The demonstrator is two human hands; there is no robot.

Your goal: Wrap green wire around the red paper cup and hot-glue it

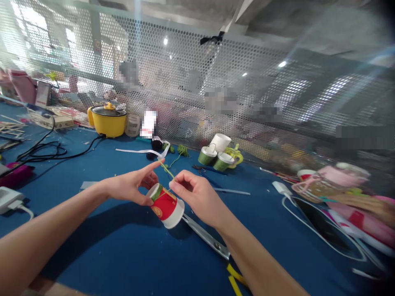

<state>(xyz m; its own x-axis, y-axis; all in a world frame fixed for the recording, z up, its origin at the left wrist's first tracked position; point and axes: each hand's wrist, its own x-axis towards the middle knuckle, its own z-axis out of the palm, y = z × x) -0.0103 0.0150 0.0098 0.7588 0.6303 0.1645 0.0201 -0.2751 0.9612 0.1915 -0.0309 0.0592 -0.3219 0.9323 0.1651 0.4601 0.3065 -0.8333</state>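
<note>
My left hand grips a red and white paper cup near one end, its index finger stretched out. The cup lies tilted in the air above the blue table, with green yarn wound round the end by my left thumb. A strand of green yarn runs between my left index fingertip and my right hand, whose thumb and fingers pinch it close to the cup. Just behind the cup, scissors rest on the table. Farther back lies a ball of green yarn.
Green-wrapped cups stand at the back beside a white cup. A yellow electric pot with a black cord is at back left. On the right are a phone and cable, and another person's hand. A perforated metal screen borders the table.
</note>
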